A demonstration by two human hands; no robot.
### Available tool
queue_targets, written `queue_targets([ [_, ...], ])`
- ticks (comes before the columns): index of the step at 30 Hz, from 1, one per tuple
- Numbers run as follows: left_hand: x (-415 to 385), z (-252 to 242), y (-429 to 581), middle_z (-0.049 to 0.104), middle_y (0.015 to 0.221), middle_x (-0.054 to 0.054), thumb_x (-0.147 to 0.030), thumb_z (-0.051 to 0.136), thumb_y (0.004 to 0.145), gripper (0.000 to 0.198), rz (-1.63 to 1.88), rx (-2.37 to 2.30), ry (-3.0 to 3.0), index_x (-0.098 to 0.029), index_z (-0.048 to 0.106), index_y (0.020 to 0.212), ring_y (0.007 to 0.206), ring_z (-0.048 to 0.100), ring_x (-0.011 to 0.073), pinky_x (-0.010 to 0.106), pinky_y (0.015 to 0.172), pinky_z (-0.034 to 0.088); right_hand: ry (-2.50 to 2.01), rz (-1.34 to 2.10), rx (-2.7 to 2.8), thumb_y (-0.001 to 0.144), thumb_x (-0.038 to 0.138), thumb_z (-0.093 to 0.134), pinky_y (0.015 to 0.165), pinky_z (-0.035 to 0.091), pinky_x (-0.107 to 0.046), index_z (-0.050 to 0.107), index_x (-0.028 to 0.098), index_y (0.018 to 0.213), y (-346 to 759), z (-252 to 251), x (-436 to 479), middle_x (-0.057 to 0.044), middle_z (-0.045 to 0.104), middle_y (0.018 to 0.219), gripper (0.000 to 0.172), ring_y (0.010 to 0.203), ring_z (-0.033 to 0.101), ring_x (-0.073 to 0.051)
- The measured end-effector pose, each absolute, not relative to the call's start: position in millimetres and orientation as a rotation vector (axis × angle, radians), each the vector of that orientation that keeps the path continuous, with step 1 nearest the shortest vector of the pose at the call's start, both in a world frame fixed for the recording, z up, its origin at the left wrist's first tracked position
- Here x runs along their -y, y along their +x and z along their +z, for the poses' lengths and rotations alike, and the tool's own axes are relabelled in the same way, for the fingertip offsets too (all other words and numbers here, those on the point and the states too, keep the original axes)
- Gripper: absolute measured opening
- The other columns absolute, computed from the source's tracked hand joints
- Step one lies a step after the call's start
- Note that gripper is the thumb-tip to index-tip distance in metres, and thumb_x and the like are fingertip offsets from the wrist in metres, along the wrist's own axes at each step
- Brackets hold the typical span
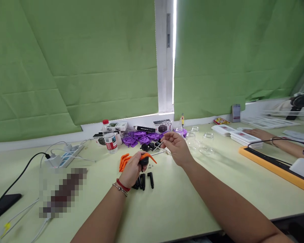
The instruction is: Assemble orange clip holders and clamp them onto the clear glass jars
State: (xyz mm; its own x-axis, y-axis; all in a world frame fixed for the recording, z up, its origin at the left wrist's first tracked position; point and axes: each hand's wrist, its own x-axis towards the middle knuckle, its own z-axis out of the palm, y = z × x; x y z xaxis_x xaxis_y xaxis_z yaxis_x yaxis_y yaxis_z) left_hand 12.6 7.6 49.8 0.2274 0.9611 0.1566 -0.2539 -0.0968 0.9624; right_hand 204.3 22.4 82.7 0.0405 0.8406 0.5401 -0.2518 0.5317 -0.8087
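"Orange-and-black piece (145, 158), friends, dead centre of our dial, and it sits in our left hand (131, 172), raised over the table! How do we play it well?"

"Steady does it. We want the black part firm in the fingers, with its working side turned towards the thin metal rod (158, 146) at half past one. If the two are to meet, we line the rod up straight and push gently, so that nothing slips sideways."

"And those small metal bits (150, 166) at four o'clock?"

"Easy to scatter! We do best lifting our wrists over them, and over the black angled parts (151, 180) at five. Spare orange pieces (124, 162) lie at nine, behind our knuckles, purple parts (134, 138) up around twelve."

"Talk us through the hands!"

"Left forearm slants in from seven o'clock, wrist low, thumb and fingers closed around the piece: clamped, no doubt. Right hand (176, 146) is over at two, its forearm stretched long from four, wrist higher, thumb and fingertips pinched together on the rod, which angles down towards eight."

"Is the rod touching the piece?"

"Near it, certainly, but from this angle we can't tell about contact. Nor can we tell whether orange and black are fastened together; our own fingers hide the join!"
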Motion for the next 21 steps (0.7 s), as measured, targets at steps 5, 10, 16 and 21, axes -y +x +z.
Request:
queue_targets([
  [5, 2, 42, 30, 0.052, 0.066, 0.002, -0.048, 0.046, 0.086, 0.035, 1.072, -0.768, 1.308, -0.019, 0.062, 0.097, 0.054, 0.046, 0.0138, 0.027, 0.052, 0.037, -0.579, 0.997, 1.323, 0.075, 0.029, 0.067, 0.064, 0.053, -0.03, 0.053, 0.018, 0.09, 199, 79, -17, 0.002, 0.059, 0.076, 0.023, 0.06, 0.06, -0.01],
  [10, 3, 41, 33, 0.05, 0.064, 0.002, -0.047, 0.045, 0.086, 0.034, 1.005, -0.754, 1.332, -0.019, 0.063, 0.09, 0.052, 0.045, 0.0144, 0.027, 0.05, 0.034, -0.561, 1.05, 1.41, 0.076, 0.03, 0.066, 0.064, 0.053, -0.03, 0.053, 0.018, 0.09, 194, 72, -15, 0.002, 0.057, 0.077, 0.022, 0.061, 0.06, -0.01],
  [16, 3, 43, 33, 0.051, 0.066, 0.002, -0.047, 0.049, 0.085, 0.031, 0.939, -0.752, 1.276, -0.02, 0.063, 0.086, 0.051, 0.046, 0.0129, 0.026, 0.049, 0.033, -0.568, 1.05, 1.417, 0.077, 0.028, 0.065, 0.063, 0.052, -0.028, 0.054, 0.018, 0.088, 192, 68, -16, 0.003, 0.057, 0.077, 0.019, 0.061, 0.06, -0.009],
  [21, 2, 40, 32, 0.05, 0.063, 0.001, -0.048, 0.05, 0.085, 0.031, 0.933, -0.745, 1.271, -0.019, 0.062, 0.082, 0.05, 0.045, 0.0128, 0.026, 0.049, 0.033, -0.572, 1.143, 1.432, 0.078, 0.03, 0.065, 0.064, 0.054, -0.031, 0.053, 0.019, 0.088, 187, 66, -13, 0.003, 0.057, 0.076, 0.019, 0.06, 0.06, -0.01],
])
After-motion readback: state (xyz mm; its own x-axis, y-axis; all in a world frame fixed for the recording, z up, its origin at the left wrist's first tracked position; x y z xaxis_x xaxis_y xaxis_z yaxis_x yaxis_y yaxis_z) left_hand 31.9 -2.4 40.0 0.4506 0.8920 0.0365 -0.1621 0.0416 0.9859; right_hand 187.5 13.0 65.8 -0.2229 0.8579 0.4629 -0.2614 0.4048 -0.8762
